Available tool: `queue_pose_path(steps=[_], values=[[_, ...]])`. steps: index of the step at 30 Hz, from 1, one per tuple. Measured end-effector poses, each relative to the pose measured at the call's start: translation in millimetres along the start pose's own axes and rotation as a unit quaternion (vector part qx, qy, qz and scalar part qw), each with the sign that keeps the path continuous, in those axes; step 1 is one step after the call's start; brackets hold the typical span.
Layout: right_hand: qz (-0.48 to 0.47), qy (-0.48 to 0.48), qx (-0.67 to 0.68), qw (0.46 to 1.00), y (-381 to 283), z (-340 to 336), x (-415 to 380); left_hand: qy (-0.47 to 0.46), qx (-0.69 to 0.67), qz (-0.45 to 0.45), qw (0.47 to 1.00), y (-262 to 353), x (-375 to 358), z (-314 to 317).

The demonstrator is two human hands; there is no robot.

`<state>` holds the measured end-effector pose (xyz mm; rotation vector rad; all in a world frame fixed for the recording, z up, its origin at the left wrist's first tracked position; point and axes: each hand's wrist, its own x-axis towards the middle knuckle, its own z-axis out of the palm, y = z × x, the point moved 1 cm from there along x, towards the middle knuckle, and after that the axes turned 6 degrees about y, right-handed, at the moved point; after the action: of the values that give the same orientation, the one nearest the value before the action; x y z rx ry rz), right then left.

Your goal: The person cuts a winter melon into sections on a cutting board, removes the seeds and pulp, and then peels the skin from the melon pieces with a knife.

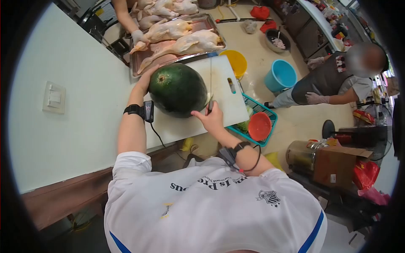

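Observation:
A large dark green watermelon (178, 90) lies on the white cutting board (221, 82), its stem end facing up and left. My left hand (147, 79) holds the melon from its left side, with the fingers partly hidden behind it. On the right, my right hand (212, 118) is closed round the handle of a knife (211, 78). The thin blade points away from me, just beside the melon's right end. Pale flesh or rind shows at that end, close to the handle. My right thumb reaches toward the melon's lower edge.
Beyond the board, a metal tray (222, 37) holds several plucked birds, and another person's gloved hand (139, 37) works there. A teal basket (272, 126) with a red bowl (259, 126), a yellow bucket (234, 63) and a blue bucket (280, 76) stand right. An aproned person (320, 80) stands farther right.

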<state>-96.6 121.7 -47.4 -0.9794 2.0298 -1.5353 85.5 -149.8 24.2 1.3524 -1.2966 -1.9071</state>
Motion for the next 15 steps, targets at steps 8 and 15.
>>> queue_pose_path(steps=[8,15], values=[[-0.050,-0.098,-0.022,0.994,14.4,16.4,37.2,0.022,-0.031,0.041,0.998,-14.0,-17.3,3.9],[-0.161,-0.183,0.003,0.970,4.9,11.9,78.7,0.105,-0.013,0.098,0.990,-34.2,-57.2,4.0]])
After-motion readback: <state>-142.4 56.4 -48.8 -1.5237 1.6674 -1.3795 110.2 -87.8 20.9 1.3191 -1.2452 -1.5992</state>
